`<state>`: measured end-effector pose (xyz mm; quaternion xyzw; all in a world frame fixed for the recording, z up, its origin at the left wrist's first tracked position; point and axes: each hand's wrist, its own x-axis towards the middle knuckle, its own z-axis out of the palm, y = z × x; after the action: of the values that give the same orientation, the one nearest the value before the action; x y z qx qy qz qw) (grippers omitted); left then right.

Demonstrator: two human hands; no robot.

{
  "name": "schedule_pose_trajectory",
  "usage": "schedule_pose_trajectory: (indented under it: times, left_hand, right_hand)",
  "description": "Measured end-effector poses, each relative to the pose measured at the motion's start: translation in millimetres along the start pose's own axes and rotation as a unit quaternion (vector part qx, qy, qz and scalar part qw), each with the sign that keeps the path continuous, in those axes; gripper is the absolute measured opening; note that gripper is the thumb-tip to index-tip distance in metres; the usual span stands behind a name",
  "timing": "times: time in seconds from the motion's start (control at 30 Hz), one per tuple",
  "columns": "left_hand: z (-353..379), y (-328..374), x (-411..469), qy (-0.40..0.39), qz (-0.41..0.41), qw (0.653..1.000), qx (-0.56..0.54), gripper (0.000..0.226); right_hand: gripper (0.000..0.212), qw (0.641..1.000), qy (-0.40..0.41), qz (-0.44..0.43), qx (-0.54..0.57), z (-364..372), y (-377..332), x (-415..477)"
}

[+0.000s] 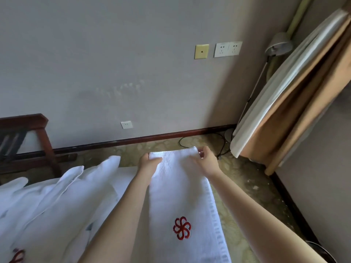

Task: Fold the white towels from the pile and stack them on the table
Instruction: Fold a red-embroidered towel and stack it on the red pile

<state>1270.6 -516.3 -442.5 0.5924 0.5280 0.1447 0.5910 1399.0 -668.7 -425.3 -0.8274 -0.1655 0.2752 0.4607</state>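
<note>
A long white towel point(180, 194) with a red flower emblem stretches away from me between my arms. My left hand point(149, 164) pinches its far left corner, thumb on top. My right hand point(206, 158) grips the far right corner. The towel's far edge is held out past the edge of the surface, above the floor. A heap of white towels point(57, 198) lies to the left, one showing part of a red emblem at the bottom left corner.
A dark wooden luggage rack point(28, 141) stands at the left against the wall. Beige curtains point(296, 103) and a floor lamp point(273, 54) fill the right corner. A black cable point(218, 145) lies on the patterned carpet by the baseboard.
</note>
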Motion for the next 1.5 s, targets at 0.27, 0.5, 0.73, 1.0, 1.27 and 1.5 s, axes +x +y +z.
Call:
schedule_pose_trajectory:
  times: [0.27,0.5,0.73,1.0,1.27,1.5]
  left_hand:
    - [15.2,-15.8,6.2,0.089,0.165,0.97,0.156,0.017]
    - [26.6,-21.4,10.3,0.103,0.15,0.947,0.265,0.036]
    - [16.1,-30.0,-18.3,0.112,0.079,0.968,0.208,0.059]
    - [1.2,-72.2,-90.0,0.072,0.006,0.988,0.133,0.052]
    - [1.2,-114.4,-165.8,0.09,0.031,0.975,0.203,0.056]
    - [-5.3,-115.0,-178.1,0.069,0.042,0.972,0.219,0.062]
  right_hand:
    - [0.023,0.983,0.084,-0.069,-0.148,11.3,26.4,-9.3]
    - [0.027,0.983,0.111,-0.04,-0.143,14.9,39.9,-1.6]
    - [0.039,0.987,0.078,-0.014,-0.139,9.3,41.3,-9.4]
    - [0.053,0.99,0.036,-0.007,-0.135,2.6,58.0,-72.2]
    - [0.042,0.972,0.049,-0.039,-0.225,-0.2,101.0,-143.6]
    - [0.043,0.975,0.049,-0.007,-0.217,-11.4,98.9,-160.9]
